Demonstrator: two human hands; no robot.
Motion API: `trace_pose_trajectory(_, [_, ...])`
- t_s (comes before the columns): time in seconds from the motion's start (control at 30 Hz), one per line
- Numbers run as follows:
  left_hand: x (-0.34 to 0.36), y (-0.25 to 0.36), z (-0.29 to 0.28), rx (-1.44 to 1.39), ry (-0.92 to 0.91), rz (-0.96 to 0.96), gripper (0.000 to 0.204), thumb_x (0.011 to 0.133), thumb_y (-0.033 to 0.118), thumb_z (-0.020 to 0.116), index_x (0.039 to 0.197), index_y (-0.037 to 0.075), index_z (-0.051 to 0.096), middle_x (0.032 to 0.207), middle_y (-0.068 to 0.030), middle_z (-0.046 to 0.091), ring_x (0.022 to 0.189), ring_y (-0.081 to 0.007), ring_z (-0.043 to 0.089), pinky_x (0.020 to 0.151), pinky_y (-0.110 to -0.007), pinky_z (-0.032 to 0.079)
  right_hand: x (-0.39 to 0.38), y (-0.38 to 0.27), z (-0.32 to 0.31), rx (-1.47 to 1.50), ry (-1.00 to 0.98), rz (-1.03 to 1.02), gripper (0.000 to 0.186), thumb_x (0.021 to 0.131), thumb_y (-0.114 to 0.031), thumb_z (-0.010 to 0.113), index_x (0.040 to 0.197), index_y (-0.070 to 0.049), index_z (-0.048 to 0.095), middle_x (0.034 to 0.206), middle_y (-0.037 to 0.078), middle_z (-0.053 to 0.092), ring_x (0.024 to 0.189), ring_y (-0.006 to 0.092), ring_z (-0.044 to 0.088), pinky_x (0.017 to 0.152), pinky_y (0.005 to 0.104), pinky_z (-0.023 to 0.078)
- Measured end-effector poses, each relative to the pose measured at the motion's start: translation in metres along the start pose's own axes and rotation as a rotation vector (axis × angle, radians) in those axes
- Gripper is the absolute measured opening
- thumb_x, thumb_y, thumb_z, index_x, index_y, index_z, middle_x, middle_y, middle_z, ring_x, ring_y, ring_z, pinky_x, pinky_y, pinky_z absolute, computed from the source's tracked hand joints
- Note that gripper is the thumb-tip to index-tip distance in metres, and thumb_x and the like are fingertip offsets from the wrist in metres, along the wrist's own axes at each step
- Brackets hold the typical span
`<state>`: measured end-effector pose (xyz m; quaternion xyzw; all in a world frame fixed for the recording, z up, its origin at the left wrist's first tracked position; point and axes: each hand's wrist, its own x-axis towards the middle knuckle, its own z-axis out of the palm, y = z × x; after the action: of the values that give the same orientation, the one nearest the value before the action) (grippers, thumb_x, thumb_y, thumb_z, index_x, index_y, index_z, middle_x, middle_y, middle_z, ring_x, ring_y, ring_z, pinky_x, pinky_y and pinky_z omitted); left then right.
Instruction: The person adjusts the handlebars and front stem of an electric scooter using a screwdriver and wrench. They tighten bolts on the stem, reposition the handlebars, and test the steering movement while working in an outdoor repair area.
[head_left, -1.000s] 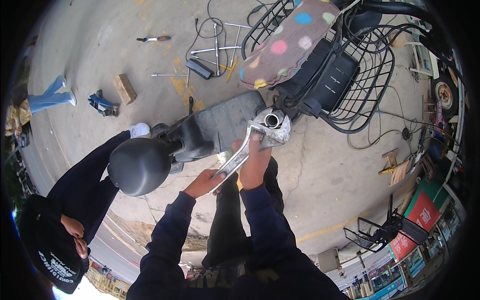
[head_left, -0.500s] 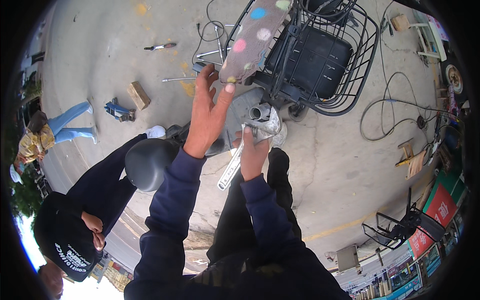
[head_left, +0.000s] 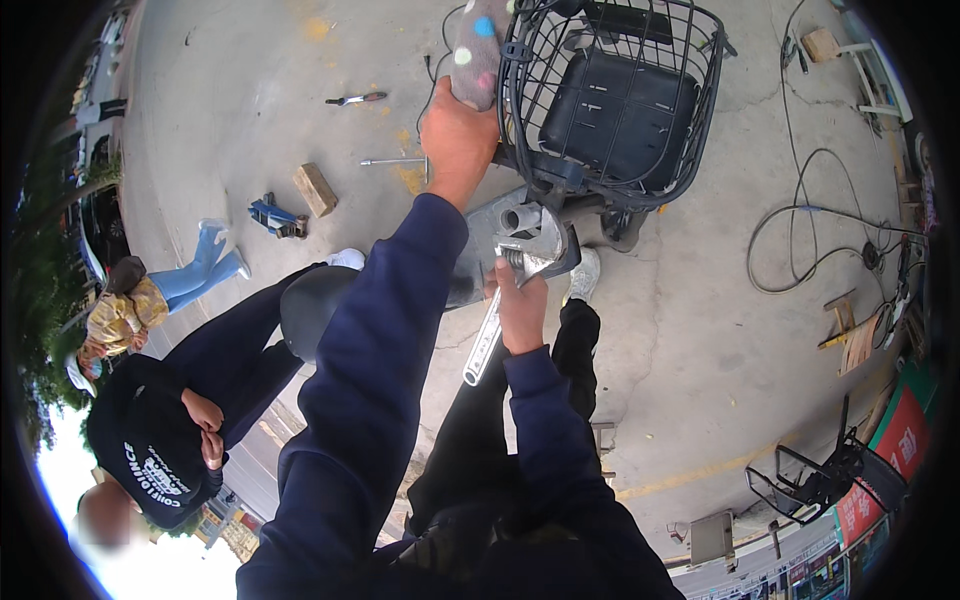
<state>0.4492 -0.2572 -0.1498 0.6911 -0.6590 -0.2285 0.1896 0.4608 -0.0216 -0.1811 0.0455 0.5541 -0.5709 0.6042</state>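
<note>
My left hand (head_left: 458, 140) grips the grey polka-dot fleece cover (head_left: 472, 50) on the handlebar, beside the black wire basket (head_left: 610, 120). My right hand (head_left: 518, 310) is closed around a large silver adjustable wrench (head_left: 484, 345). The wrench's head sits at a short metal tube (head_left: 520, 218) on the dark scooter body (head_left: 470, 270); how tightly its jaws meet the tube I cannot tell. The round black seat (head_left: 305, 310) is partly hidden behind my left sleeve.
A person in dark clothes (head_left: 150, 430) stands at my left, another person (head_left: 140, 310) farther off. A wooden block (head_left: 314, 188), blue jack (head_left: 275, 215) and ratchet (head_left: 350, 99) lie on the concrete. Cables (head_left: 800, 210), a wooden stool (head_left: 850, 335) and black chair (head_left: 820, 470) are on the right.
My left hand has left the wrench, reached forward and closed on the fleece cover. The basket and cover now sit further left and higher in view. My right hand still holds the wrench.
</note>
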Motion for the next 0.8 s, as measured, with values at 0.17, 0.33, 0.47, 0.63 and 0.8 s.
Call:
trace_pose_trajectory(0.17, [0.008,-0.008,-0.003,0.120,0.014,0.033,0.075,0.064,0.043,0.088,0.112,-0.004,0.054,0.089,-0.0244,0.071,0.088,-0.0422,0.069,0.077,-0.047,0.054,0.004,-0.004,-0.003,-0.069,-0.052,-0.002,0.032,0.096,-0.028,0.068,0.102,0.004,0.065,0.086,0.009,0.067,0.074,0.0142,0.067,0.065,0.0275,0.057])
trace_pose_trajectory(0.33, [0.004,-0.013,-0.007,0.217,0.007,0.149,0.088,0.063,0.048,0.088,0.119,-0.006,0.047,0.090,-0.0231,0.071,0.088,-0.0424,0.069,0.078,-0.047,0.054,0.002,-0.007,-0.003,-0.052,-0.035,-0.058,0.029,0.096,-0.026,0.069,0.099,0.002,0.065,0.082,0.007,0.066,0.067,0.0123,0.064,0.064,0.0265,0.056])
trace_pose_trajectory(0.47, [-0.001,-0.012,0.004,0.250,0.205,0.172,0.086,0.063,0.035,0.087,0.130,0.004,0.045,0.111,-0.0207,0.067,0.096,-0.0409,0.068,0.078,-0.049,0.054,-0.001,-0.009,-0.001,-0.029,-0.050,-0.006,0.028,0.096,-0.026,0.069,0.096,0.001,0.064,0.080,0.006,0.065,0.065,0.0109,0.061,0.063,0.0267,0.055])
trace_pose_trajectory(0.63, [0.002,-0.012,0.002,0.243,0.090,0.133,0.079,0.066,0.036,0.083,0.128,0.005,0.045,0.097,-0.0196,0.070,0.087,-0.0418,0.069,0.074,-0.049,0.054,0.001,-0.005,-0.010,0.009,-0.104,-0.023,0.031,0.096,-0.029,0.070,0.097,0.001,0.064,0.080,0.005,0.063,0.063,0.0104,0.059,0.064,0.0273,0.054])
trace_pose_trajectory(0.8, [0.007,-0.017,0.004,0.195,0.099,0.165,0.075,0.066,0.035,0.081,0.125,0.005,0.046,0.088,-0.0206,0.071,0.082,-0.0431,0.069,0.073,-0.050,0.054,-0.003,0.017,-0.024,-0.022,-0.262,0.066,0.032,0.096,-0.032,0.069,0.088,-0.003,0.060,0.069,0.000,0.054,0.059,0.0090,0.052,0.058,0.0273,0.047])
